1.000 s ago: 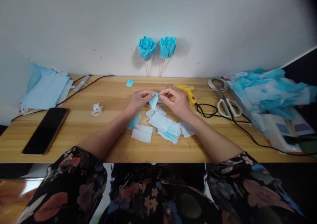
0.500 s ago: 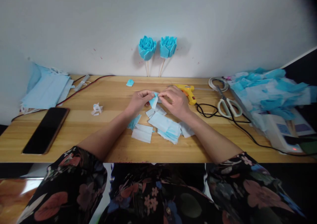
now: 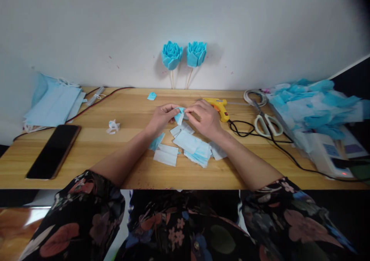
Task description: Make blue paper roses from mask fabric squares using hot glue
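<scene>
- Far left of the frame, a stack of face masks (image 3: 54,104) lies on the table (image 3: 130,111), with a phone (image 3: 53,152) face up in front of it
- Left of centre, a crumpled white scrap (image 3: 113,127) lies apart from the hands
- In the middle, the left hand (image 3: 162,119) pinches the left side of a folded blue and white piece (image 3: 179,117) between thumb and bent fingers
- That piece sits between the two hands' fingertips, its lower part hanging below them, above some loose cut pieces (image 3: 187,141)
- At upper centre, two blue flowers (image 3: 172,56) on thin sticks stand near the wall
- Right of the piece, the right hand (image 3: 204,116) has thumb and forefinger pinching its upper right corner, the other fingers curled
- Just beyond the right hand lies a yellow glue gun (image 3: 221,109), then scissors (image 3: 267,125) at centre right
- At the right of the frame, a heap of blue and white scraps (image 3: 320,103)
</scene>
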### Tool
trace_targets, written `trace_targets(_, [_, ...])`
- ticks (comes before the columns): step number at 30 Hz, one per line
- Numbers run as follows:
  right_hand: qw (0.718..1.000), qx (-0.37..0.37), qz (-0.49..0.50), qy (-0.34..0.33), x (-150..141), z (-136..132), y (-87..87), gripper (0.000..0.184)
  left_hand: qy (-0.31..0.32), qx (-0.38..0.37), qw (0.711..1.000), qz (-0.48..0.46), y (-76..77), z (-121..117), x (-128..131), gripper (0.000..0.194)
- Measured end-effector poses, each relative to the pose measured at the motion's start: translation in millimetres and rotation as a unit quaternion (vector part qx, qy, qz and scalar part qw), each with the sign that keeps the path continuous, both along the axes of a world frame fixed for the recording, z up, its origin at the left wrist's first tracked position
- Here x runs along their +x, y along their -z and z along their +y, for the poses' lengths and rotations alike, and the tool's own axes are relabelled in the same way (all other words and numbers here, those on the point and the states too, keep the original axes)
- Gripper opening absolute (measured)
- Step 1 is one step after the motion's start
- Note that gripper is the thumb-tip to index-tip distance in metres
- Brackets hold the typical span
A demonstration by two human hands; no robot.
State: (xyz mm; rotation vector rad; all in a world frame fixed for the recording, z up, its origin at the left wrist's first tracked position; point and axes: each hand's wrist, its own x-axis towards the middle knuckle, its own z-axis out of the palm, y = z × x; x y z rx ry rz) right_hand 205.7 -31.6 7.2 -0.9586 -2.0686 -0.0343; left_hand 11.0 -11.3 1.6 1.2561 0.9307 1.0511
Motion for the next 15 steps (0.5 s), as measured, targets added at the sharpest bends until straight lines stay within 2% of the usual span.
trace_targets(11, [1.000, 0.008, -0.013, 0.000, -0.4, -2.1, -0.8, 0.014, 0.007, -0.009, 1.000, -0.015, 2.4, 1.3, 0.2, 0.032])
trace_targets(15, [1.000, -0.011, -0.012, 0.002, 0.0, -3.0, -1.7, 0.017, 0.014, -0.013, 0.999, -0.038, 2.7, 1.3, -0.3, 0.034])
